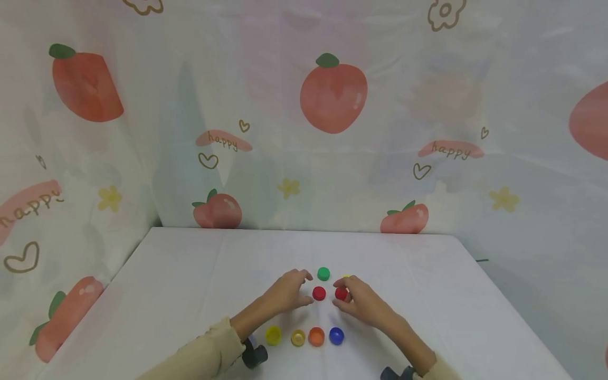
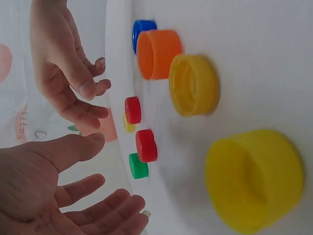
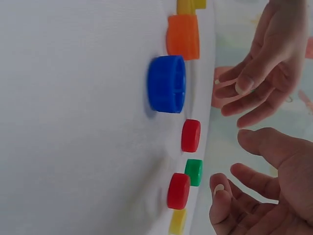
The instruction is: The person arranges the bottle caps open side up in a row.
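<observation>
Over the middle of the white table (image 1: 214, 295), I see the left hand (image 1: 287, 291) and the right hand (image 1: 363, 303) facing each other, thumbs well apart from loosely bent fingers, neither holding anything. The left red cap (image 1: 319, 293) lies just to the right of the left hand, before the gap of its grip; the right red cap (image 1: 340, 293) appears, from the head view, between the right hand's thumb and fingers (my wrist views show both hands raised above the table). I judge the right hand nearer its cap; being round, neither cap offers a long axis. Both look smooth, squat and plastic, like the green cap (image 1: 323, 273) and small yellow cap (image 3: 178, 223). Toward the sleeves, the large yellow cap (image 1: 273, 335), gold cap (image 1: 297, 338), orange cap (image 1: 316, 336) and blue cap (image 1: 336, 336) stand hollow side up.
</observation>
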The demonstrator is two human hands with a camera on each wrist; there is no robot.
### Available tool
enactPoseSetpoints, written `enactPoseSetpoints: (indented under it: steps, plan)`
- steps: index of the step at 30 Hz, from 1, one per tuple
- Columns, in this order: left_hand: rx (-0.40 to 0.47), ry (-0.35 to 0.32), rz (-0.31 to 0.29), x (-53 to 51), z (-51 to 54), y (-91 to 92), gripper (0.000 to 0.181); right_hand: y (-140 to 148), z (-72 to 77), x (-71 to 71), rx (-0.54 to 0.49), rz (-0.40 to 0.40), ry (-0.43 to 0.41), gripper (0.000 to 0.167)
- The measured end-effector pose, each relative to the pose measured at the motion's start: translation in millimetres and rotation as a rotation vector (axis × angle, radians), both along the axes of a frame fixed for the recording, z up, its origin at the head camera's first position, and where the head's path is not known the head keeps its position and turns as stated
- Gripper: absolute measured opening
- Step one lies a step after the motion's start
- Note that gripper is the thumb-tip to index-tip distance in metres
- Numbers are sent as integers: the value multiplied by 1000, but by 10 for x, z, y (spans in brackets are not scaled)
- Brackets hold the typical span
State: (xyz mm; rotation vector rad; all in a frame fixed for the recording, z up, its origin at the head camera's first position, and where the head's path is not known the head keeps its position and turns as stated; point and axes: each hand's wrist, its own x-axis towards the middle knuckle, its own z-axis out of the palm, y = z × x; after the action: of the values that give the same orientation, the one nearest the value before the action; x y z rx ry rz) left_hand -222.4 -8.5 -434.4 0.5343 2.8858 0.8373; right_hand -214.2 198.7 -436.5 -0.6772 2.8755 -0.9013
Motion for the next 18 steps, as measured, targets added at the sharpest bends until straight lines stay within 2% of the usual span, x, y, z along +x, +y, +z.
enactPoseSetpoints:
  steps: [3,7,14,18]
  plan:
    - [27,-14,13,-57,27,21,42,-45,28,-52,-11,-17,24,35]
    - [50,-43,20,-126,35,51,40,-124,64,-117,-14,-12,14,34]
    - [-1,-37,2,-244,-3,130,36,-265,67,-208,31,41,-47,34]
    - [2,-56,-5,-260,-8,158,32,-322,49,-243,51,77,-49,33]
